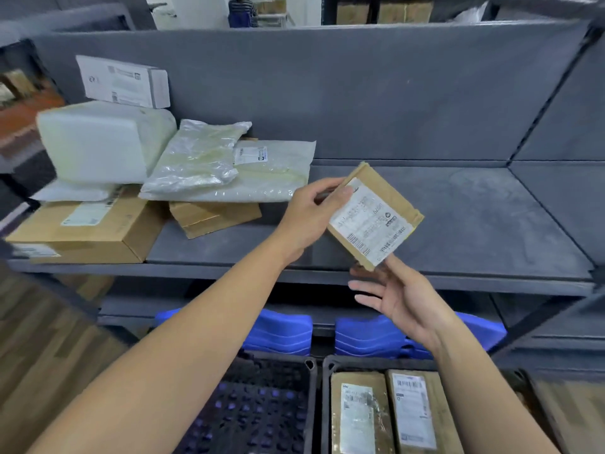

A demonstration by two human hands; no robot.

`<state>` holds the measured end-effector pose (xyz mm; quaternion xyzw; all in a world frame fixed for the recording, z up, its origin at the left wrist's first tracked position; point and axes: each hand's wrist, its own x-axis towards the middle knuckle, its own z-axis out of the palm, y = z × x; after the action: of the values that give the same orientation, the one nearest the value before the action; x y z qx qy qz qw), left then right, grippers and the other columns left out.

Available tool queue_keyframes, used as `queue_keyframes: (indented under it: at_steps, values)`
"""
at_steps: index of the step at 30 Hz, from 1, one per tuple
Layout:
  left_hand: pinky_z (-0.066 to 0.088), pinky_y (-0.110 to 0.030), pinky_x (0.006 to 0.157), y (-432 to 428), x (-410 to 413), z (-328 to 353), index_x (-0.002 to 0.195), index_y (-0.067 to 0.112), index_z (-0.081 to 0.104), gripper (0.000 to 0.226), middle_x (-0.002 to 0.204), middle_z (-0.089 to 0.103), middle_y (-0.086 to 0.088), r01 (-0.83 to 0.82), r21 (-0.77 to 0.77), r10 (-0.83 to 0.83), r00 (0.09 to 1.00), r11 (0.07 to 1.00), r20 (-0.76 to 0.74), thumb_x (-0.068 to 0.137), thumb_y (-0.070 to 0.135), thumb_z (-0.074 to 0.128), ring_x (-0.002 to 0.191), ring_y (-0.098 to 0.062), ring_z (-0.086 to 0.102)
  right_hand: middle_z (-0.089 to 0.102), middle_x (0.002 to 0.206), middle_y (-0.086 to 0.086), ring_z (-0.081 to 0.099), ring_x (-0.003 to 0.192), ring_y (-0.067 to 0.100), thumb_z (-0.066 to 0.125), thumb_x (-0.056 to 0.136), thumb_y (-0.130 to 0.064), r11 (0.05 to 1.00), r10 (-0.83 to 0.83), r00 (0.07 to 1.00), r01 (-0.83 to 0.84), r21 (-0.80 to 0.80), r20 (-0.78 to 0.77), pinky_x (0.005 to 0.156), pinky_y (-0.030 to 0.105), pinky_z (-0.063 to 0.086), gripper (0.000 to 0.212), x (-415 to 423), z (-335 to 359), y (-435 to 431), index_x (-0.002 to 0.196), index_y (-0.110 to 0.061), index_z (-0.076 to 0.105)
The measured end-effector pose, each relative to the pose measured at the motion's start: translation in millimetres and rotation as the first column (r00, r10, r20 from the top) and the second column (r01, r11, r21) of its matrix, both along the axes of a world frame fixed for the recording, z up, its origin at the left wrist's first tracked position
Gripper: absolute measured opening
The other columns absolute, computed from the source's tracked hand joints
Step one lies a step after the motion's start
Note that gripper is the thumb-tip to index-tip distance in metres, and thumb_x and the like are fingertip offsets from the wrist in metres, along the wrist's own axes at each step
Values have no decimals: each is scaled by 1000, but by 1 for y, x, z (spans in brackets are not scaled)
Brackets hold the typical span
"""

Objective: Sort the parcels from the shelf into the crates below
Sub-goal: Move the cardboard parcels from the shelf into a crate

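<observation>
Two crates sat lowest, under the grey shelf. Left hand gripped a flat parcel above it; right hand spread open beneath, fingertips touching the corner.

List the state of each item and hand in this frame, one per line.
Small cardboard parcel: lifted off the shelf, tilted, label facing the camera.
Left hand: shut on the parcel's upper left edge.
Right hand: open, fingertips touching the parcel's bottom corner.
Right crate: holds two labelled brown parcels.
Left crate: no parcels visible.
Shelf pile: untouched, stacked at left.
</observation>
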<state>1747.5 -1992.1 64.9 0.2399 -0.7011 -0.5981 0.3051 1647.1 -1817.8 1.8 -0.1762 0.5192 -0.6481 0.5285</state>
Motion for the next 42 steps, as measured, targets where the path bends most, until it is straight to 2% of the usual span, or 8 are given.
queue_keyframes:
  at_steps: [4, 9, 12, 16, 20, 24, 31, 42]
  values:
    - [52, -27, 94, 13, 21, 2, 130, 23, 69, 27, 114, 72, 12, -88, 27, 89, 995, 996, -51, 104, 26, 63, 107, -3, 67, 64, 142, 13, 69, 120, 36, 64, 97, -29, 995, 7, 999, -11, -102, -46, 95, 46, 56, 53, 23, 6, 12, 149, -26, 53]
    - [46, -45, 114, 34, 45, -20, 131, 77, 41, 68, 154, 46, 0, 99, 161, -114, 990, 982, 84, 74, 53, 70, 137, -14, 53, 69, 134, 1, 66, 123, 25, 72, 90, -16, 944, -290, 949, 262, -199, -126, 109, 52, 51, 51, 49, 7, 24, 138, -26, 56]
    - [57, -59, 97, 49, 60, -25, 112, 37, 59, 36, 129, 57, 4, 157, 211, -182, 978, 965, 103, 81, 40, 78, 108, -10, 64, 69, 135, 3, 67, 117, 25, 60, 98, -20, 903, -373, 928, 364, -229, 3, 102, 49, 55, 43, 41, 13, 43, 140, -25, 55]
    - [59, -64, 89, 80, 72, -33, 92, 12, 46, 34, 99, 68, 1, 265, 294, -295, 954, 919, 63, 89, 13, 80, 79, -15, 69, 63, 146, 5, 60, 134, 31, 47, 108, -37, 954, -238, 966, 214, -207, -97, 104, 56, 50, 43, 35, 22, 69, 151, -30, 48]
    - [62, -47, 82, 111, 70, -44, 95, 9, 50, 44, 98, 76, 5, 195, 256, -221, 972, 947, 75, 77, 22, 87, 85, -15, 74, 70, 135, -6, 67, 125, 28, 41, 108, -51, 993, -111, 942, 89, -81, -316, 102, 51, 54, 35, 25, 27, 95, 140, -51, 56]
    - [61, -49, 82, 156, 50, -51, 84, 13, 44, 35, 93, 75, 6, 81, 225, -115, 983, 971, 142, 91, 14, 78, 81, -7, 73, 73, 128, -7, 71, 117, 24, 40, 106, -59, 999, 0, 948, 13, 39, -319, 97, 60, 58, 39, -6, 23, 138, 131, -46, 67]
    - [63, -51, 88, 234, 12, -83, 100, 14, 51, 35, 118, 73, 5, 5, 203, -52, 972, 979, 230, 88, 23, 83, 98, -19, 76, 75, 125, -2, 74, 111, 23, 61, 102, -20, 996, 72, 919, -45, 80, -388, 89, 43, 62, 50, -68, -8, 201, 147, -42, 54]
    - [61, -53, 93, 288, 6, -113, 118, 18, 51, 49, 137, 65, 4, -57, 225, -1, 968, 973, 252, 85, 14, 86, 111, -18, 74, 73, 127, -15, 69, 117, 10, 59, 105, -24, 987, 141, 904, -95, 133, -404, 100, 37, 55, 54, -82, -43, 238, 152, -46, 45]
